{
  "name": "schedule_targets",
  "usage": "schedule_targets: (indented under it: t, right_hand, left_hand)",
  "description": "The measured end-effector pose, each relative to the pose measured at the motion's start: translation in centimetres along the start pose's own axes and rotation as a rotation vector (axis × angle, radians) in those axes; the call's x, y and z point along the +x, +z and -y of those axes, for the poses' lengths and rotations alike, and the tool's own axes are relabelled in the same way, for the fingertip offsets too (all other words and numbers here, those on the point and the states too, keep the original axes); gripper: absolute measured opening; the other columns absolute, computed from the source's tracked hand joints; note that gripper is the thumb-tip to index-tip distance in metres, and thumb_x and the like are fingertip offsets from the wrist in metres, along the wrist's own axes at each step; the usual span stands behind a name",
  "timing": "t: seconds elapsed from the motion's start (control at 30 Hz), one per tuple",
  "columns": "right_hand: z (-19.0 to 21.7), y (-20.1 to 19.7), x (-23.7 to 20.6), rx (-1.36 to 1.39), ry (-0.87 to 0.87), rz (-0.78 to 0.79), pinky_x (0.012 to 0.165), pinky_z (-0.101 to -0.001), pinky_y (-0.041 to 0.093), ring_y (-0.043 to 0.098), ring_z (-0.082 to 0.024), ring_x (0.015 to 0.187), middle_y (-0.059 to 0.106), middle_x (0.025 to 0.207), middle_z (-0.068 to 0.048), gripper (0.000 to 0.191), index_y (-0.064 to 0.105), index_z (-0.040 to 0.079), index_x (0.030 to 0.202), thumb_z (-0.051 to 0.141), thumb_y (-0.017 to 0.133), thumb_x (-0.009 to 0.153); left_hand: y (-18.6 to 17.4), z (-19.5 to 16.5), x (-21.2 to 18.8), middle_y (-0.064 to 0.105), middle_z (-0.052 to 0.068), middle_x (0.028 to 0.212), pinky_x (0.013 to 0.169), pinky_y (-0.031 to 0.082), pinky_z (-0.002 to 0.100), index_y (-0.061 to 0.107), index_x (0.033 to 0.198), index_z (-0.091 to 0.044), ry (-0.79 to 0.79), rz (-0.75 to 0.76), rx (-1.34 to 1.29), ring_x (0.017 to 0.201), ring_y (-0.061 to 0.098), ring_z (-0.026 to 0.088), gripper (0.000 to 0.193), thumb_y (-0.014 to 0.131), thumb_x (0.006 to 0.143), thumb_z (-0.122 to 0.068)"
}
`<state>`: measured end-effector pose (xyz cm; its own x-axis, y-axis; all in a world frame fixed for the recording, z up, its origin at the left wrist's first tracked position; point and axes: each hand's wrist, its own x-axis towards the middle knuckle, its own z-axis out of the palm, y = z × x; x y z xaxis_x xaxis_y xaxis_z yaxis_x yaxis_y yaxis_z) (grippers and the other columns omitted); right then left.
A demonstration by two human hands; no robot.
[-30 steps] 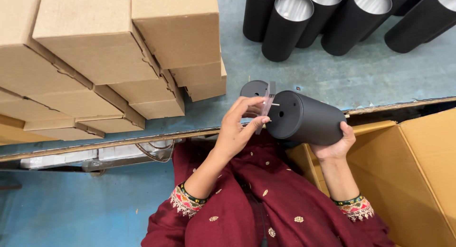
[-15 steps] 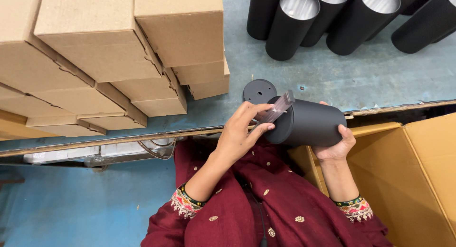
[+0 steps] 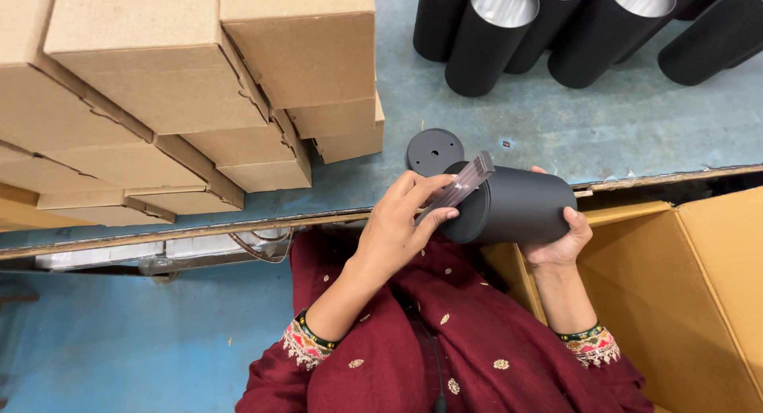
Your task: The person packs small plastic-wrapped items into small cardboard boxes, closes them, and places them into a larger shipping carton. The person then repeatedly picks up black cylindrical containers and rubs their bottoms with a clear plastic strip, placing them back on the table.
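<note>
Black cylinder held sideways over the table edge, flat disc going at its open end.

Right hand wraps the black cylinder from below, closed on its far end; long axis runs left-right, open end facing the left hand. Left hand pinches a thin clear disc edge-on at that mouth, probably partly seated, hard to tell. Left hand is nearer the opening. Round black cap lies on the grey table just behind; cardboard boxes stacked left, upright black tubes beyond.
</note>
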<state>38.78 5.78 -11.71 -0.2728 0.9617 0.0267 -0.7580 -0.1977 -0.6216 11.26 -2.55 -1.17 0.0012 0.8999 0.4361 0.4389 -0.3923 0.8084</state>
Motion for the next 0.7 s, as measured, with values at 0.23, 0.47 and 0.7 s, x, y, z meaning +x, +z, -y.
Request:
schedule_targets:
  t: [0.23,0.47,0.7]
  right_hand:
    - [-0.26,0.0,0.07,0.012,-0.004,0.007,0.114,-0.0444,0.048,0.061,-0.031,0.127,0.062,0.139,-0.017,0.088,0.048,-0.004,0.152,0.035,0.075,0.078]
    - [-0.43,0.27,-0.08,0.026,0.006,0.015,0.115,-0.0458,0.048,0.061,-0.032,0.128,0.061,0.139,-0.019,0.088,0.047,-0.003,0.152,0.035,0.075,0.077]
    - [-0.52,0.34,-0.23,0.039,0.003,0.02,0.116,-0.0459,0.047,0.061,-0.033,0.128,0.061,0.14,-0.019,0.088,0.046,-0.004,0.153,0.034,0.074,0.079]
  left_hand:
    - [-0.09,-0.23,-0.23,0.064,0.008,0.107,0.079,0.054,0.037,0.066,0.132,-0.014,0.03,-0.041,0.047,0.095,0.065,0.027,0.042,0.077,0.092,-0.022]
    - [-0.02,-0.28,-0.26,0.063,0.008,0.108,0.083,0.054,0.038,0.066,0.133,-0.015,0.065,-0.05,0.075,0.097,0.064,0.027,0.043,0.077,0.093,-0.022]
    - [-0.09,-0.71,-0.18,0.063,0.007,0.109,0.08,0.054,0.037,0.065,0.136,-0.017,0.053,-0.005,0.088,0.095,0.065,0.026,0.045,0.076,0.092,-0.023]
